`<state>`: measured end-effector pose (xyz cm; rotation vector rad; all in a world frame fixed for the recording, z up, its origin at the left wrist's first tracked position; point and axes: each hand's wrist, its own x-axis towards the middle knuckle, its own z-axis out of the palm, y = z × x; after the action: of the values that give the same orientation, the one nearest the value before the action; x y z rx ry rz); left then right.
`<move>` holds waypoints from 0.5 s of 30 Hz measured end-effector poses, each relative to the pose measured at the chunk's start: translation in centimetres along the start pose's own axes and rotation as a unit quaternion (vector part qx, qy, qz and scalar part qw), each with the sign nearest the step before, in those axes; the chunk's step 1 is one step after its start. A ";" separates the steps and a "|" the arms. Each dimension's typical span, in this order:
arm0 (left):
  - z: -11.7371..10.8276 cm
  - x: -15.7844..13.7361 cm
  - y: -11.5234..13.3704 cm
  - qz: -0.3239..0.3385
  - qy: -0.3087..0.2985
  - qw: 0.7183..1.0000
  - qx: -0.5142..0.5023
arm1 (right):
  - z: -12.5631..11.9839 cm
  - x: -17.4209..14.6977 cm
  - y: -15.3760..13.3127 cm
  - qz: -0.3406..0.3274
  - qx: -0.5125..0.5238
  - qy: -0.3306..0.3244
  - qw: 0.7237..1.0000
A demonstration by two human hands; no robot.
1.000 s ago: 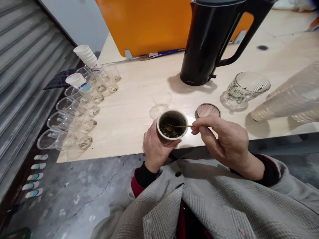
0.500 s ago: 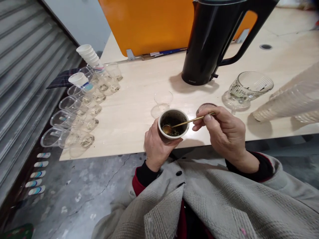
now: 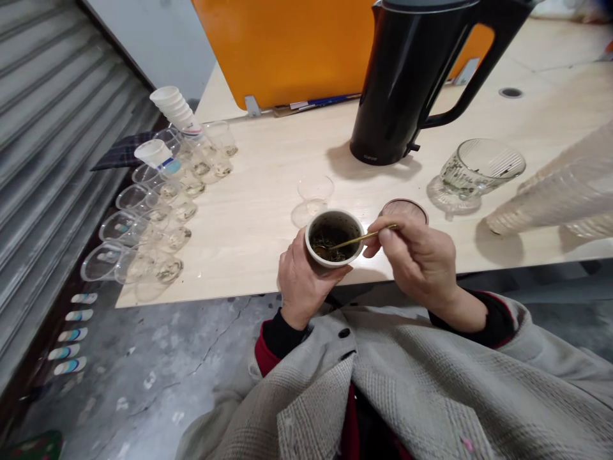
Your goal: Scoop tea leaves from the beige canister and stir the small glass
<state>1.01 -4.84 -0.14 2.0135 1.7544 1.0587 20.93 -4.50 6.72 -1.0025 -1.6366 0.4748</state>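
My left hand (image 3: 304, 278) is wrapped round a small pale canister (image 3: 315, 263), tilted so its mouth faces me. Dark dried tea leaves (image 3: 330, 237) lie inside it. Between thumb and fingers, my right hand (image 3: 419, 259) pinches a thin gold spoon (image 3: 354, 241). The spoon's bowl is down among the leaves, partly hidden by them. Just behind my right hand a round brown-rimmed lid (image 3: 406, 208) lies on the table. A clear plastic cup (image 3: 315, 189) stands beyond the canister.
A black electric kettle (image 3: 397, 83) stands at the back, before an orange divider (image 3: 282, 51). To the right are a ribbed glass (image 3: 483, 169) and stacked plastic cups (image 3: 555, 198). Rows of clear cups (image 3: 143, 230) with leaves in them and white paper cups (image 3: 175, 110) occupy the left end.
My right hand has moved left toward the canister, and the spoon's bowl has sunk deeper into the leaves. More of the lid behind the hand shows now. The left hand stays put.
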 end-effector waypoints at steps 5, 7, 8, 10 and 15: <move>0.1 0.1 0.0 0.010 0.011 1.000 0.000 | -0.3 0.4 0.9 0.120 0.105 0.106 0.982; 0.1 0.1 0.0 0.014 0.015 1.000 0.001 | -0.5 0.5 1.3 0.141 0.125 0.120 0.975; 0.1 0.2 0.0 0.014 0.016 1.000 0.001 | -0.6 0.6 1.5 0.146 0.130 0.124 0.973; 0.1 0.2 0.1 0.010 0.016 1.000 0.000 | -0.8 0.7 1.7 0.154 0.131 0.131 0.971; 0.2 0.3 0.1 0.006 0.023 1.000 0.005 | -1.1 1.5 2.2 0.191 0.182 0.161 0.951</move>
<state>1.22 -4.55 -0.17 2.0238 1.7753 1.1121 22.74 -2.27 6.29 -1.0518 -1.0176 0.7952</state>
